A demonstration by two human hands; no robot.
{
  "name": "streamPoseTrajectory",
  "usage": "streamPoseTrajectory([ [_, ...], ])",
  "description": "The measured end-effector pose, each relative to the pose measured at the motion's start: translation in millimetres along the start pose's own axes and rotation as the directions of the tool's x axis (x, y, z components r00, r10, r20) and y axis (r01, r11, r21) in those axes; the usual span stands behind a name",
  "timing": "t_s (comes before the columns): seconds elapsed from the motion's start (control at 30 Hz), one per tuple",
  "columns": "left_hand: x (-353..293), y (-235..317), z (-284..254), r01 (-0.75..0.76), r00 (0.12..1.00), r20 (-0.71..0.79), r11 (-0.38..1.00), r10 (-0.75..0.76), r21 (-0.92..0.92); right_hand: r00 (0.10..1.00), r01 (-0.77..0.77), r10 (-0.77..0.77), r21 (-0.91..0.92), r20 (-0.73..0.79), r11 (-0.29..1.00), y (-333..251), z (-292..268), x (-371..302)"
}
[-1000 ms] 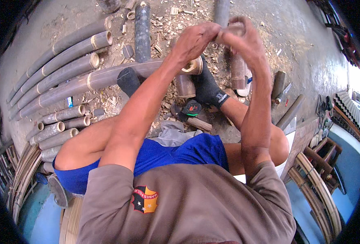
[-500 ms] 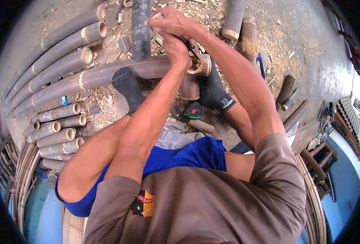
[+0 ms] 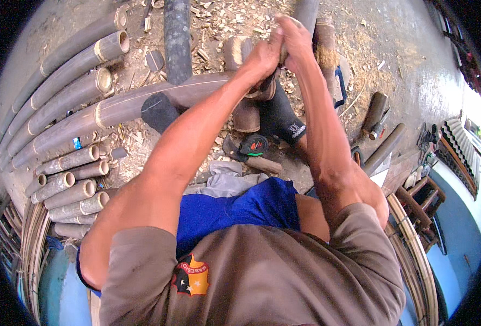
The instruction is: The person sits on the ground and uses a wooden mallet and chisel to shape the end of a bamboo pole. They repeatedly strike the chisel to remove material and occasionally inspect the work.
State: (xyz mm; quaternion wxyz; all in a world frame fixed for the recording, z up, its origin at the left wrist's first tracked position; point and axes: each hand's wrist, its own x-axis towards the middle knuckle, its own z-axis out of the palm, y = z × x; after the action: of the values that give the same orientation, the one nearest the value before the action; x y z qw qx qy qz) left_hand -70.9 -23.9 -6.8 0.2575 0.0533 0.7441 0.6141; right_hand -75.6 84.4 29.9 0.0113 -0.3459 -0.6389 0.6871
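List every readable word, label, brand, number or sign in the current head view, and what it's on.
Shirt badge: pale capitals on a red band, partly legible, left unquoted; white stars below.
Sock: white mark near the cuff, too small to read.
Tape measure: red marking, too blurred to read.
No other text is clear enough to read.

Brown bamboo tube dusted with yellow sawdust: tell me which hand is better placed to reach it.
Right, probably: the bamboo tube lies to the right of both hands, nearer the right hand; the left hand would have to cross past it.
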Motion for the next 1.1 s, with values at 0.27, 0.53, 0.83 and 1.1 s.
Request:
streamPoseTrajectory([
  [0.27,-8.3,12.3,15.4,0.065,0.853,0.500,0.980,-0.151,0.186,0.931,0.231,-0.057,0.462,-0.360,0.857,29.2,-33.0,-57.6],
  [0.53,-10.6,16.2,-27.3,0.168,0.985,-0.070,0.970,-0.158,0.174,0.990,0.126,-0.139,0.323,0.018,0.938,22.0,32.0,22.0],
  [0.83,-86.4,-14.9,-15.9,0.011,0.897,-0.439,0.993,-0.061,-0.116,0.455,0.859,-0.301,-0.324,0.838,0.396,-8.8,97.0,-49.6],
  [1.1,5.0,24.7,-36.4,-0.126,0.967,0.252,0.935,0.040,0.332,0.999,0.050,-0.032,0.501,-0.044,0.864,42.5,7.8,32.7],
])
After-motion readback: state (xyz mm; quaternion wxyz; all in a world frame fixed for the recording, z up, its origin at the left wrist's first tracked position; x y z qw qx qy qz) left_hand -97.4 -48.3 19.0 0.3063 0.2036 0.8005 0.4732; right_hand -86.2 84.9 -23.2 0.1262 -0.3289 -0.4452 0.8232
